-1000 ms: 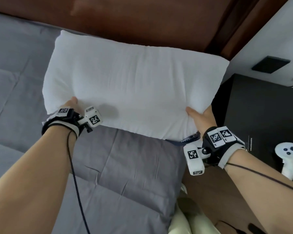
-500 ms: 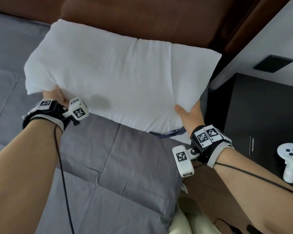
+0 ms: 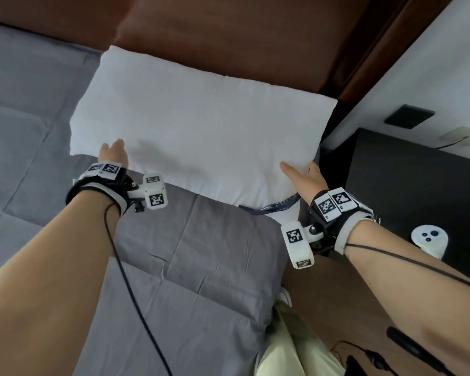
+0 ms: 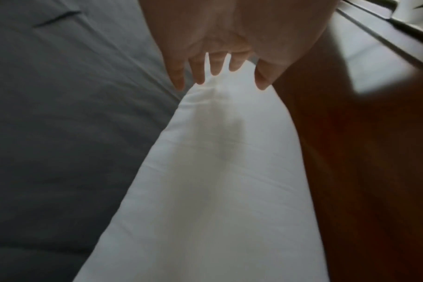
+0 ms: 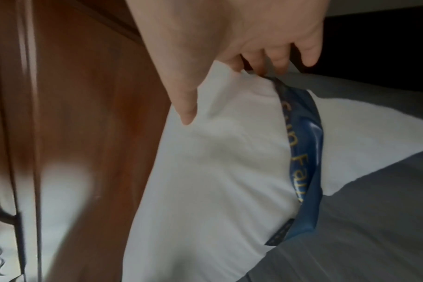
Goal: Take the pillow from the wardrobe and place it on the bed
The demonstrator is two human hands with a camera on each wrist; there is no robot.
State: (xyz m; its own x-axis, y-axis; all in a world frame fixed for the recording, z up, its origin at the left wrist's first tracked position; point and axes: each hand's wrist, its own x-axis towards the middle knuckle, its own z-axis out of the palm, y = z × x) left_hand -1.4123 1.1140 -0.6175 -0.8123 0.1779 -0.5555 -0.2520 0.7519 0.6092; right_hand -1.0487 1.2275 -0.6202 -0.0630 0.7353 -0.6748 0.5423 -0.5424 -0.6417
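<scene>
Up at the head of the bed [image 3: 190, 267], my white pillow [image 3: 201, 137] lies flat along the brown headboard [image 3: 228, 36], plump, lightly creased, its long side running across. Left hand [image 3: 113, 153] sits at the near left corner, right hand [image 3: 305, 180] at the near right corner.

From the left wrist view, my fingers [image 4: 215, 64] are spread and nearly straight, tips just meeting the pillow's edge, gripping nothing. Right wrist view gives something the head view barely hints at: my thumb [image 5: 181, 95] lies on top of the fabric while the other fingers curl under the corner, pinching it, right beside a blue band [image 5: 302, 152] with yellow lettering that I can't read in full. That band peeks out as a dark strip under the pillow in the head view.

Grey quilted bedding covers the mattress, wrinkled near my arms. Off to my right stands a black bedside cabinet [image 3: 418, 185] with a white controller [image 3: 429, 240] on it, and a white wall [image 3: 432, 63] behind.
</scene>
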